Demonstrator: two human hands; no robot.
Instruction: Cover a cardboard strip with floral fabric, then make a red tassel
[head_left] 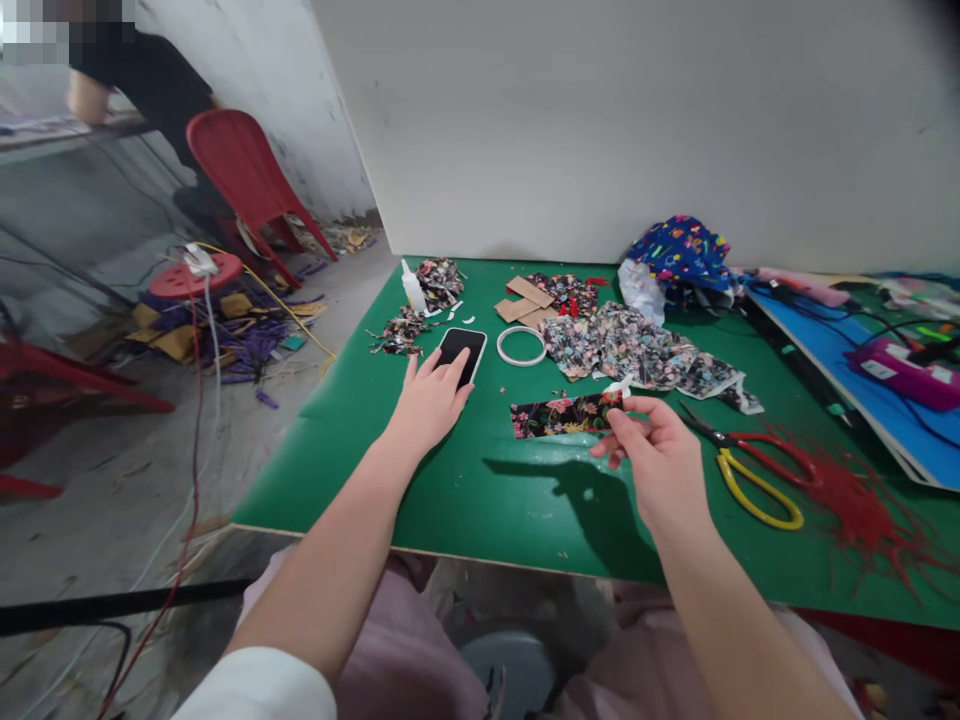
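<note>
My left hand (429, 403) rests flat on the green table (495, 500), fingers stretched out, fingertips touching a black phone (460, 352) with a dark screen. My right hand (651, 452) is held above the table, fingers pinched on one end of a dark floral fabric strip (564, 414) that hangs out to the left. A small white scrap (621, 385) shows at the fingertips.
A white tape ring (521, 345), cardboard pieces (523, 300), floral fabric pieces (637, 350) and a glue bottle (412, 287) lie behind. Red-and-yellow scissors (750, 470) and red threads (862, 510) sit right. A blue board (847, 370) with cables lies far right. A person sits by a red chair (251, 180) at far left.
</note>
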